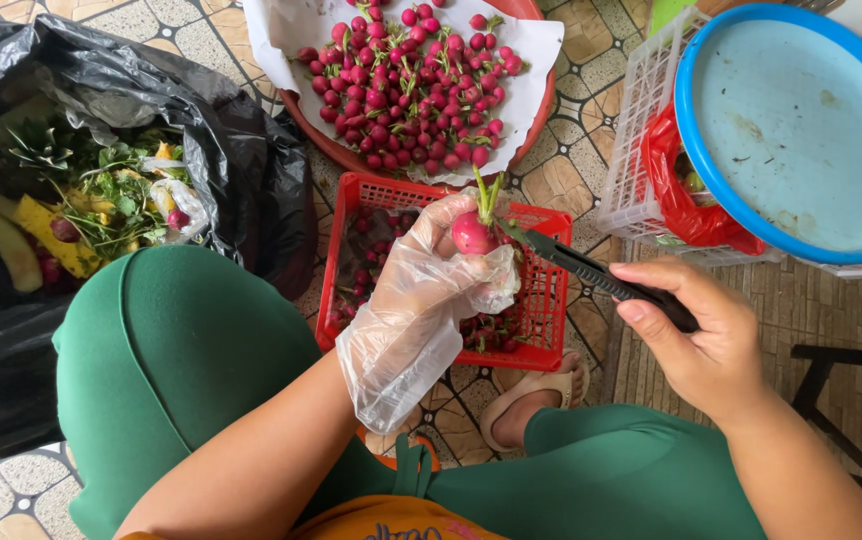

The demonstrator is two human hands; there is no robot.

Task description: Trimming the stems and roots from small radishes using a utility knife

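Observation:
My left hand (pixel 431 275), in a loose clear plastic glove, grips a pink-red radish (pixel 473 234) with a short green stem, held above a red plastic basket (pixel 547 300). My right hand (pixel 696 335), bare, is shut on a black utility knife (pixel 591 270). Its blade tip touches the radish at the stem end. The red basket holds several trimmed radishes, partly hidden behind my gloved hand.
A round red tray (pixel 536 120) lined with white paper carries a heap of radishes (pixel 406 80) with stems. A black rubbish bag (pixel 241 170) of green scraps and peels lies at the left. A blue basin (pixel 791 130) rests on a white crate (pixel 641 150) at the right. My green-clad knees fill the foreground.

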